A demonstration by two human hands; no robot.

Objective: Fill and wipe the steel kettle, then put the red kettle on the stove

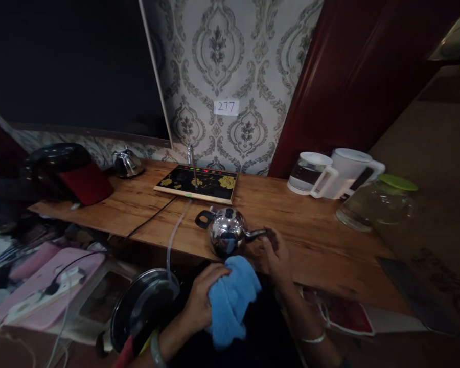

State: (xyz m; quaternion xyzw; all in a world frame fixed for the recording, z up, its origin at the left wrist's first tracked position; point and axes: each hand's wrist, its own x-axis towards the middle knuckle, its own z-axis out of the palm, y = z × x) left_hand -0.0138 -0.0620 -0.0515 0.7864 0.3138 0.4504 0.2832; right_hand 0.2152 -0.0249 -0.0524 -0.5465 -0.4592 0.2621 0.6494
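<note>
A shiny steel kettle (227,235) with a black handle and black lid knob sits upright near the front edge of the wooden shelf. Its spout points right, towards my right hand (278,255). The fingers of that hand are curled at the spout's tip and seem to grip it. My left hand (201,296) is closed around a crumpled blue cloth (233,301), held just in front of the kettle's lower side. Part of the cloth hangs down below the hand.
Behind the kettle lies a black electric tea stove (199,183) with a tap. Glass jugs, one green-lidded (391,199), and a white pitcher (345,168) stand right. A red-black appliance (71,171) and small kettle (126,162) stand left. A hose enters the pot (118,312) below.
</note>
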